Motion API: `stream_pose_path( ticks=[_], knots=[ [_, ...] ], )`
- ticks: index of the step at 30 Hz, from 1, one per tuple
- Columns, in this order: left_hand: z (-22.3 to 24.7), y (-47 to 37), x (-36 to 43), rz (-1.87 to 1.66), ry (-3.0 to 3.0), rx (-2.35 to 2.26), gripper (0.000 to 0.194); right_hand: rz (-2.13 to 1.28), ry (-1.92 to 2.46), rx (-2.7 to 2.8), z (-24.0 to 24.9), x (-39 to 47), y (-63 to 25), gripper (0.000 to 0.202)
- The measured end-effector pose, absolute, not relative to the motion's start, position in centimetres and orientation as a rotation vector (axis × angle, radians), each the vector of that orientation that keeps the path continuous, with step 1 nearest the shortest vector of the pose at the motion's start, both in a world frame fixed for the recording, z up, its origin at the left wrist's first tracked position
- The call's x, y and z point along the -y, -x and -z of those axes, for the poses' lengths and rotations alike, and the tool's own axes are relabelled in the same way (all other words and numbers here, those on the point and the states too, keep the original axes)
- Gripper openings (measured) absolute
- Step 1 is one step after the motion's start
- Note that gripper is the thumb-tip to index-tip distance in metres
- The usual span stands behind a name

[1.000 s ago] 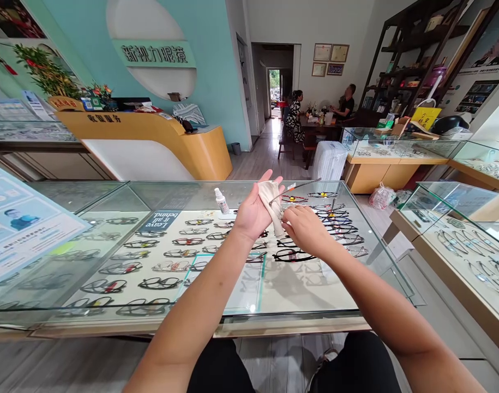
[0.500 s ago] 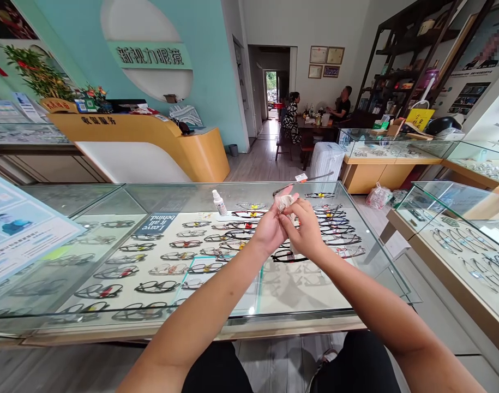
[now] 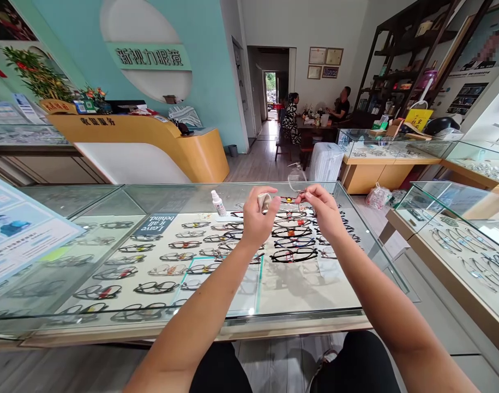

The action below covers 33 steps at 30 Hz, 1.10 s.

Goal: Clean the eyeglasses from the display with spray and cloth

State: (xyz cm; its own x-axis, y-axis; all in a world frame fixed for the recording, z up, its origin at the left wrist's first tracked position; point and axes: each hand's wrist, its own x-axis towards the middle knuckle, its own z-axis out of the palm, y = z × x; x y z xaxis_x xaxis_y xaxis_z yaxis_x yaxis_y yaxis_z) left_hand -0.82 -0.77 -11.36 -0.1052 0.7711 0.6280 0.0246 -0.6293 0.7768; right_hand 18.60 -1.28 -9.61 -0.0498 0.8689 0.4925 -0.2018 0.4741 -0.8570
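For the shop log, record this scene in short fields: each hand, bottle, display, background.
Left hand: holding a crumpled off-white cloth
Right hand: holding thin-rimmed, clear-lensed eyeglasses
Small white plastic bottle: standing on the clear glass display counter
Display: many dark-rimmed eyeglass frames in rows
Background: two people at a dark wooden table

Shop interior with a teal wall (image 3: 210,76) and grey plank floor (image 3: 251,165)
A curved yellow-brown reception desk (image 3: 202,155) stands before the teal wall; a glass bench (image 3: 292,324) spans the foreground, with more glass cases (image 3: 367,176) to the right. Daylight shows through a far doorway (image 3: 270,82); four frames (image 3: 335,56) hang on the pale back wall (image 3: 282,24), left of dark shelving (image 3: 407,50).
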Motion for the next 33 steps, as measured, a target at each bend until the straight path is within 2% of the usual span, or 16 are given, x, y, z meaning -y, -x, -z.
stream_pose_path(
  ticks=[2,5,7,15,18,22,26,33],
  knots=[
    [11.4,1.1,0.9,-1.923,-2.018,-1.003,0.038,-0.994,0.657,1.395,9.3,1.6,-18.5,0.025],
    [11.4,1.2,1.0,-2.055,-2.387,-1.002,0.068,-0.993,0.665,1.465,9.1,2.1,-18.4,0.021],
    [11.5,1.3,0.8,-2.076,-2.492,-1.011,0.077,-0.974,0.681,1.517,9.2,2.3,-18.4,0.019],
    [11.8,1.9,-0.1,-2.104,-2.625,-1.041,0.068,-0.897,0.779,1.646,9.6,2.1,-19.0,0.016],
    [12.0,1.9,-0.2,-2.188,-2.65,-0.927,0.066,-0.702,0.808,1.723,9.7,2.2,-19.1,0.018],
    [11.4,2.0,0.0,-2.426,-2.503,-0.94,0.069,-0.095,0.712,1.554,9.3,3.0,-19.1,0.019],
    [8.2,2.4,-0.2,-2.638,-2.265,-0.97,0.075,0.284,0.665,1.531,6.6,4.0,-19.3,0.036],
    [-0.3,1.4,0.4,-2.749,-2.0,-1.029,0.085,0.434,0.551,1.525,-1.2,5.0,-18.6,0.061]
  ],
)
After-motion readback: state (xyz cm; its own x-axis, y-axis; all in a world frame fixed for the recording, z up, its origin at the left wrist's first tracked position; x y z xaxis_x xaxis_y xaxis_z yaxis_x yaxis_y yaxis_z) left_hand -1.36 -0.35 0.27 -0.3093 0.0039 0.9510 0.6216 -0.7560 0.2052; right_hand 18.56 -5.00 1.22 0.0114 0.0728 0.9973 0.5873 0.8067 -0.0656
